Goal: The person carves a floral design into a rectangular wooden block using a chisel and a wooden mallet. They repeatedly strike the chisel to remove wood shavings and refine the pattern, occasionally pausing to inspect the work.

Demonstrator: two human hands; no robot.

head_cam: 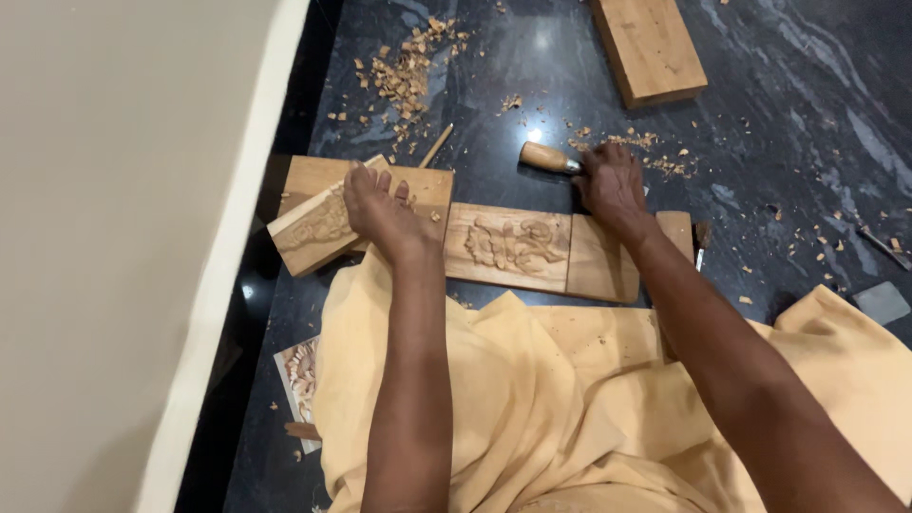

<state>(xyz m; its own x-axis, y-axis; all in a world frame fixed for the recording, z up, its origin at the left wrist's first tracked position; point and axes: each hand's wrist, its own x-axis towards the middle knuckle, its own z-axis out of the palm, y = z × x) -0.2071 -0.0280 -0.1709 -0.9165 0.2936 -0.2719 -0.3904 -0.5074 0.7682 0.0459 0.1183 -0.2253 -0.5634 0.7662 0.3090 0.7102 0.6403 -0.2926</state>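
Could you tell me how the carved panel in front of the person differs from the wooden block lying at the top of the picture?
The carved panel bears a relief carving, while the wooden block is plain and smooth. The panel looks thin and flat; the block looks thicker. The panel lies crosswise by the person's knees, between the left hand and the right hand; the block lies farther off at an angle, untouched. Both are pale wood on the dark stone floor.

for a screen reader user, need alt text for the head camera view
The left hand grips a small carved wooden block while the right hand holds a wooden-handled chisel, both above a carved plank on a dark stone floor strewn with wood chips.
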